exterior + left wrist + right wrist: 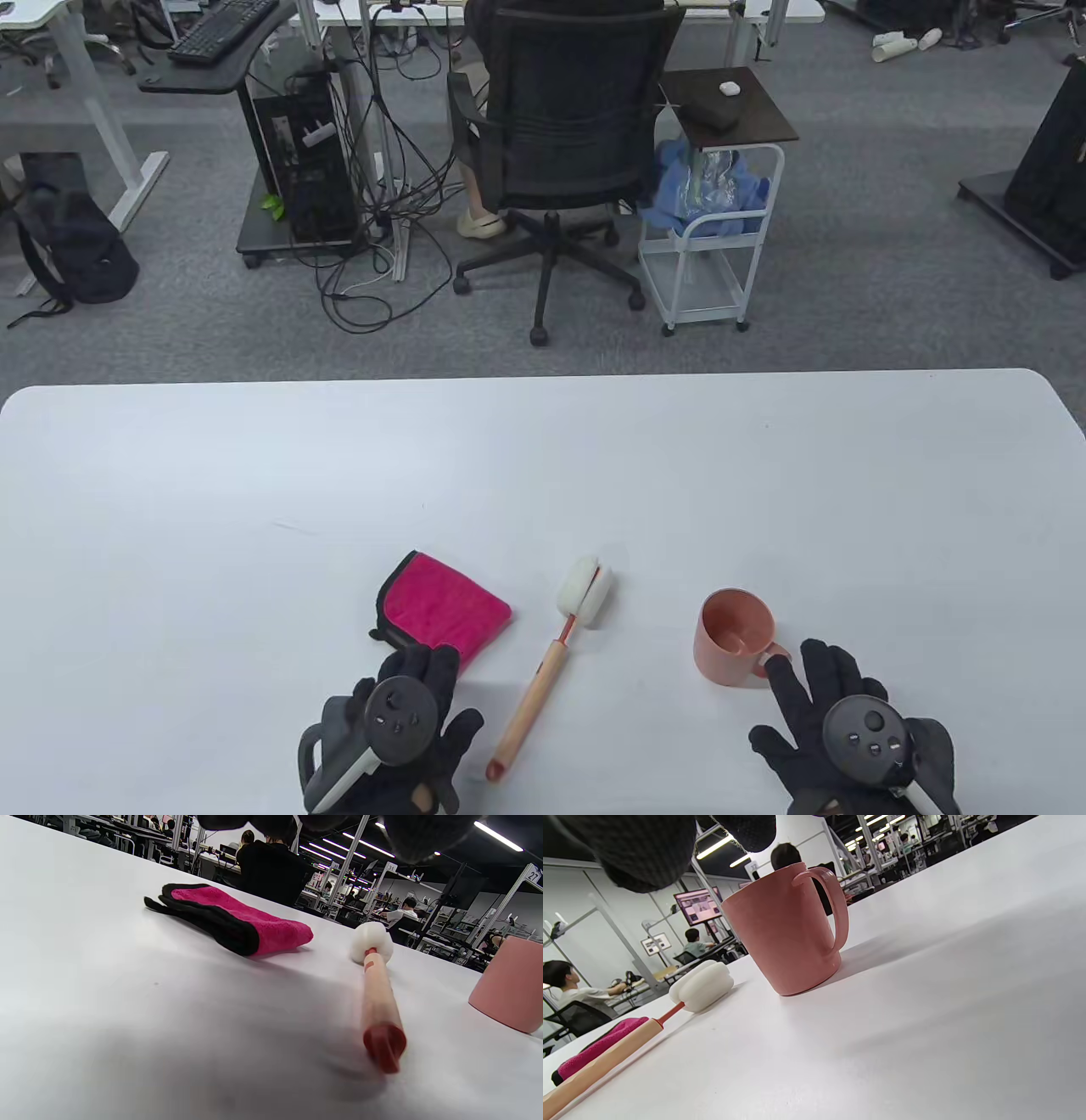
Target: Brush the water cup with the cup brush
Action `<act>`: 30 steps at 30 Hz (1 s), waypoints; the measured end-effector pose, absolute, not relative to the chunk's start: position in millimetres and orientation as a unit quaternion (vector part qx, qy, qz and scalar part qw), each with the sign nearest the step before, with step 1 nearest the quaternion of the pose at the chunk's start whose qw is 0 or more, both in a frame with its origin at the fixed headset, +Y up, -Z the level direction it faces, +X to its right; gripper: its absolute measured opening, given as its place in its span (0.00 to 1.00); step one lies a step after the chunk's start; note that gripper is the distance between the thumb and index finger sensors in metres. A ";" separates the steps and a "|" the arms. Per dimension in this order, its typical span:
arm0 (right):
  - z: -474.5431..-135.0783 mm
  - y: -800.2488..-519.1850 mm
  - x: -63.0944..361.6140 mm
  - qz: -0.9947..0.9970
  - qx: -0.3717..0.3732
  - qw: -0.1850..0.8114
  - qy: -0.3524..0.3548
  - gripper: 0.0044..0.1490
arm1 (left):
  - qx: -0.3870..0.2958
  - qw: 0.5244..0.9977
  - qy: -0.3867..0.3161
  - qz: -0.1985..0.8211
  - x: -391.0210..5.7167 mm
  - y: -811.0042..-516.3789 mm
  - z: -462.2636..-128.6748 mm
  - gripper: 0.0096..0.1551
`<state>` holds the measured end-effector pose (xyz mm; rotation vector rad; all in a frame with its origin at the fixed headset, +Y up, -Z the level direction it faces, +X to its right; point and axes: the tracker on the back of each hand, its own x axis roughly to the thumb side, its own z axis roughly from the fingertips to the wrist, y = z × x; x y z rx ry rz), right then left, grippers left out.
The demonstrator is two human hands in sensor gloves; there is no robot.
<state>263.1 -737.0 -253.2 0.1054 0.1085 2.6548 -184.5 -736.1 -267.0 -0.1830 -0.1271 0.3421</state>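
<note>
We are at the start: the cup brush (pixel 543 666) lies untouched near the tabletop's (pixel 543 475) near edge, the pink water cup (pixel 735 637) upright beside it. Our left hand (pixel 399 734) and right hand (pixel 848 730) are spread open, empty. Next, we judge, each must take hold: brush handle, cup.

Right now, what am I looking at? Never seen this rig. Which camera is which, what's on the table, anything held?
No robot: a person's two gloved hands, each with a tracker strapped on its back. The table view looks down from above; the other two come from cameras on each wrist. On the white table lie a folded pink cloth, a cup brush with a white sponge head, and an upright pink cup. The left hand and right hand hold nothing; the right fingers are spread close by the cup's handle.
</note>
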 end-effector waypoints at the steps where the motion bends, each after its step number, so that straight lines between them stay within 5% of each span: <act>1: -253.4 -737.3 263.9 0.968 0.038 0.245 0.038 0.48 | -0.093 0.979 -0.062 0.169 -184.6 -736.7 -267.3 0.44; 17: -251.6 -737.2 279.7 0.946 0.022 0.322 0.026 0.48 | -0.053 0.982 -0.033 0.178 -190.2 -733.2 -267.1 0.38; 25: -252.4 -735.5 291.6 0.933 0.015 0.359 0.011 0.48 | -0.168 0.969 -0.022 0.178 -155.7 -734.0 -281.8 0.47; 30: -251.7 -737.5 294.6 0.925 0.011 0.379 0.022 0.48 | -0.186 0.981 0.000 0.045 -109.6 -733.3 -307.0 0.45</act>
